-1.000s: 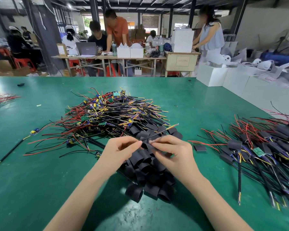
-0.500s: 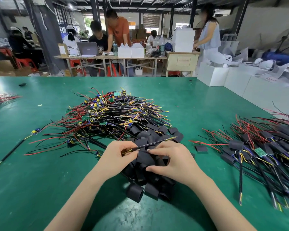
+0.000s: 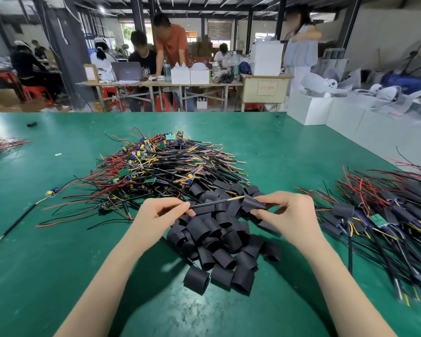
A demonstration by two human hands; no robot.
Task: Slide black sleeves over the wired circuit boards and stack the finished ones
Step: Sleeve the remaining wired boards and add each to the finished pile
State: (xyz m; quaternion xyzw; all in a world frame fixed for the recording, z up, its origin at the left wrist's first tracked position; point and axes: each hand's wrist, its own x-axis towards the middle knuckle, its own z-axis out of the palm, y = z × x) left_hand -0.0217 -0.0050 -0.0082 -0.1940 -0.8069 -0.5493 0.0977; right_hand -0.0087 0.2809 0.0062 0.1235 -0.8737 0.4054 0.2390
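Two hands: left [image 3: 161,212] pinches cable [image 3: 214,202]; right [image 3: 286,210] grips sleeve [image 3: 253,204] (tip touching).

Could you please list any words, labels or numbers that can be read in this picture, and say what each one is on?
No text here can be read.
Pink label on the beige cabinet: red characters, too blurred to read.
White sheet on the brown box: print too small to read.
Green circuit boards: any markings too small to tell.

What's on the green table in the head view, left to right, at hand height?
Lone wired circuit board → left hand pinching black cable → black sleeve pinched by right hand → stack of sleeved boards.
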